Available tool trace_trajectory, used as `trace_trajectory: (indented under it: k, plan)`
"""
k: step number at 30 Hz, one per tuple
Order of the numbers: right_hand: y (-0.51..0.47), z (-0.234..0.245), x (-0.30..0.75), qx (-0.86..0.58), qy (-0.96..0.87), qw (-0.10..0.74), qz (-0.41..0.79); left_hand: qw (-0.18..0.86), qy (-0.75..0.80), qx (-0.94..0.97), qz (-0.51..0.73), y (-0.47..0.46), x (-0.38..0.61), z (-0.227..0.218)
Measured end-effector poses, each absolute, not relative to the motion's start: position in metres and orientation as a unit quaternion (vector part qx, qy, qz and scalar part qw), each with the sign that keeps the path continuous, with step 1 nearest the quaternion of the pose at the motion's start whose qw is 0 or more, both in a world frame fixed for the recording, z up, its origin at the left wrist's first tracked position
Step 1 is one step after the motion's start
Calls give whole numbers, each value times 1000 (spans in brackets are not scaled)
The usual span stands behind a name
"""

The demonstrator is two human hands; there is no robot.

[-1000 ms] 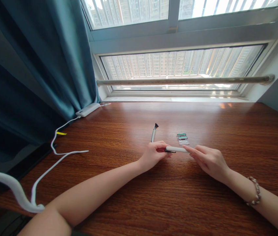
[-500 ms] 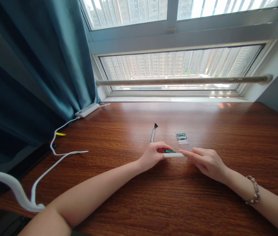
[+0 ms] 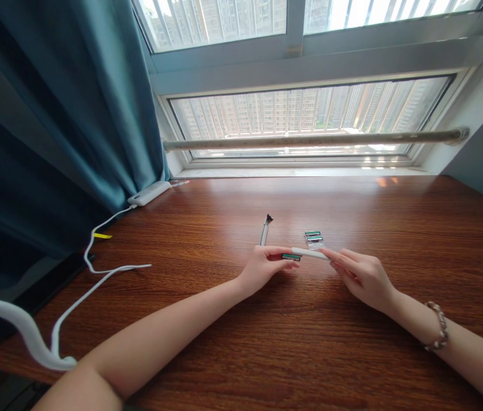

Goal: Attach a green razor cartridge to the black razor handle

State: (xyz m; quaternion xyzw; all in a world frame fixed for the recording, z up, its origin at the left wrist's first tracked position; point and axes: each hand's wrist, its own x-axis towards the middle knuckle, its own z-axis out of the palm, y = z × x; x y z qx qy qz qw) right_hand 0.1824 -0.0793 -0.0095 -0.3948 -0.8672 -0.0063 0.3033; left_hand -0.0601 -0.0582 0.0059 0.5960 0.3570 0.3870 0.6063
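Between the thumb and fingers of my left hand (image 3: 262,267) is a green-and-black razor blade cartridge (image 3: 291,257). My right hand (image 3: 363,277) pinches one end of a slim white bar (image 3: 309,253), whose exact kind I cannot make out. The bar's other end meets the left index fingertip, just above the cartridge; whether bar and cartridge touch is unclear. Behind my left hand lies a razor handle (image 3: 264,233) with a dark head at its far end. A clear holder (image 3: 313,240) with green-striped razor cartridges rests on the table behind the bar.
The brown wooden table (image 3: 224,354) reaches to the window sill. At left are a white power strip (image 3: 150,193), a white cable (image 3: 108,268), a yellow strip (image 3: 102,235) and a thick white curved stand (image 3: 23,334). A blue curtain (image 3: 108,103) hangs over the left edge.
The white bar has moved up and away from me, from in front of the cartridge to above it, and now tilts slightly. More of the cartridge shows. The left fingers have shifted around it.
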Motion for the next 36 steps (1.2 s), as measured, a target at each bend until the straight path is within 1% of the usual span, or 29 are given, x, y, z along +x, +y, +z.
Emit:
trace_trajectory:
  k: [5, 9, 12, 16, 19, 23, 28, 33, 36]
  plan:
    - [-78, -11, 182, -407, -868, 281, -37, 660, 329, 519, 431, -57, -58, 5]
    - [-78, -11, 182, -422, -859, 285, -51, 702, 302, 468, 444, -54, -57, 3]
    - [-78, -12, 182, -434, -853, 284, -50, 751, 250, 423, 440, -53, -58, 5]
    - [-77, -14, 183, -447, -845, 289, -52, 780, 220, 404, 425, -54, -59, 9]
    - [-76, -15, 184, -450, -841, 294, -54, 778, 224, 415, 415, -55, -57, 9]
    - [-76, -14, 184, -447, -841, 298, -54, 749, 249, 449, 419, -54, -57, 5]
    - [-79, -10, 184, -415, -853, 316, -7, 695, 310, 494, 420, -51, -59, -1]
    - [-80, -7, 183, -370, -882, 291, -1, 688, 328, 503, 408, -52, -59, -1]
    - [-79, -9, 183, -398, -872, 284, -15, 684, 310, 511, 419, -53, -59, 0]
